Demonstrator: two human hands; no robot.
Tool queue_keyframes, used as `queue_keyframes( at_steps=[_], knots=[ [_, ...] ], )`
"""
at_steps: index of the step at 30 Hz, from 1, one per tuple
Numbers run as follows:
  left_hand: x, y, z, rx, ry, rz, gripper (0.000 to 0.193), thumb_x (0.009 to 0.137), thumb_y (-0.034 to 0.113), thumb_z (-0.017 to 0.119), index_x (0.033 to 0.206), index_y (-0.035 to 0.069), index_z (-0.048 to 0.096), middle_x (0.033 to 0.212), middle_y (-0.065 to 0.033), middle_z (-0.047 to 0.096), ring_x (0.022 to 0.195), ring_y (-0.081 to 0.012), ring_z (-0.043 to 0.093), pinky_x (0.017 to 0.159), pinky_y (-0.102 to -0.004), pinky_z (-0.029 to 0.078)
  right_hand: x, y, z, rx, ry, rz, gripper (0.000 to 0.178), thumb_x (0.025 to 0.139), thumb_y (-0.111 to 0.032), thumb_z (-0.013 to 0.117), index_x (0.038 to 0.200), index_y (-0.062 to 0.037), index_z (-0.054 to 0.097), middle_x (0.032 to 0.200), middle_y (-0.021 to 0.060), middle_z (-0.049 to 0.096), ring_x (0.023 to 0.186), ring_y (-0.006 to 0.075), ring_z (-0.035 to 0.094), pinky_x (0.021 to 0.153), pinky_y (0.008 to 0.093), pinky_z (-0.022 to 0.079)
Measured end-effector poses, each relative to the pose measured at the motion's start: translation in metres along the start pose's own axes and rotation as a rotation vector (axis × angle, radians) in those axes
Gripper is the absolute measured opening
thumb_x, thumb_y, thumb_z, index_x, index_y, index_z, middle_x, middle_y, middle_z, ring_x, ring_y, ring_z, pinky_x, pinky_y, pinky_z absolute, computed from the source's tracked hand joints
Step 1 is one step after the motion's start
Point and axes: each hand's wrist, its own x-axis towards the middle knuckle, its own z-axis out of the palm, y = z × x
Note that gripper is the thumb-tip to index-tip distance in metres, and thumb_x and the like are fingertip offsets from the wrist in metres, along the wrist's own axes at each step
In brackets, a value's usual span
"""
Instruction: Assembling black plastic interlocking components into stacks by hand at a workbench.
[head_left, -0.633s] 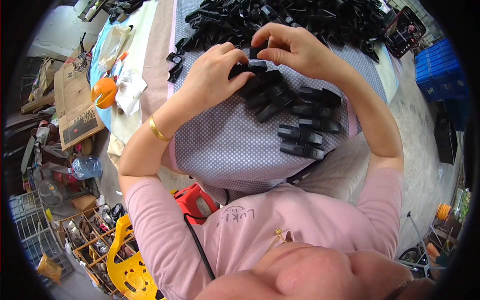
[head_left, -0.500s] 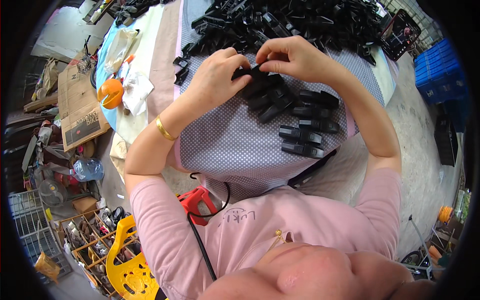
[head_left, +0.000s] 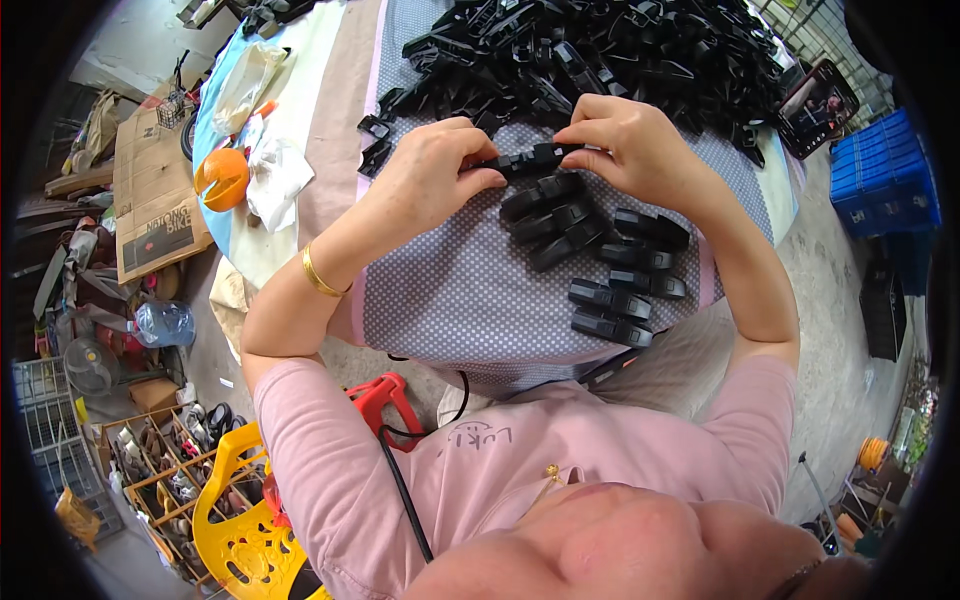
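Between my two hands a narrow black plastic part is held level, just above the patterned cloth. My left hand pinches its left end between thumb and fingers. Its right end sits in the pinch of my right hand. Right below it lies a small cluster of similar black parts, side by side. Further right and nearer me, more black parts rest in short rows. A big heap of loose black parts covers the far side of the table. Their exact kind cannot be made out.
The table wears a grey dotted cloth. At the left are an orange round container, white crumpled tissue and a plastic bag. A phone stands at the far right, near blue crates. A yellow chair is lower left.
My hands have moved slightly apart, and the black part between them now shows more fully. The whole view has shifted a little, with the table lower in the picture.
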Motion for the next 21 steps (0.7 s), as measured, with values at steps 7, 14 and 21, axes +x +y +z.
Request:
queue_keyframes(
  at_steps=[7,14,21],
  knots=[
    [0.001,-0.004,0.002,-0.020,0.009,0.050,0.018,0.074,0.010,0.072,0.085,-0.003,0.068,0.079,-0.0117,0.060,0.072,-0.0269,0.061,0.065,-0.0350,0.048,0.002,0.000,0.002,0.069,-0.029,0.049,0.023,0.074,-0.014,0.075,0.092,-0.0008,0.070,0.081,0.0084,0.062,0.073,0.0230,0.062,0.063,0.0309,0.050],
    [0.008,0.002,0.007,-0.034,0.003,0.052,0.017,0.073,0.009,0.073,0.084,-0.003,0.069,0.079,-0.0119,0.060,0.070,-0.0267,0.062,0.062,-0.0333,0.049,0.010,0.000,0.016,0.181,-0.023,-0.019,0.023,0.072,-0.010,0.075,0.092,0.0000,0.070,0.082,0.0085,0.062,0.073,0.0232,0.062,0.064,0.0313,0.050],
    [0.014,0.002,0.016,-0.098,0.063,0.082,0.021,0.075,0.017,0.075,0.083,-0.002,0.069,0.078,-0.0105,0.061,0.068,-0.0242,0.062,0.061,-0.0318,0.050,0.008,0.022,0.001,0.139,0.130,-0.029,0.021,0.074,-0.015,0.077,0.090,-0.0030,0.071,0.085,0.0057,0.065,0.069,0.0180,0.062,0.059,0.0262,0.049]
  ],
)
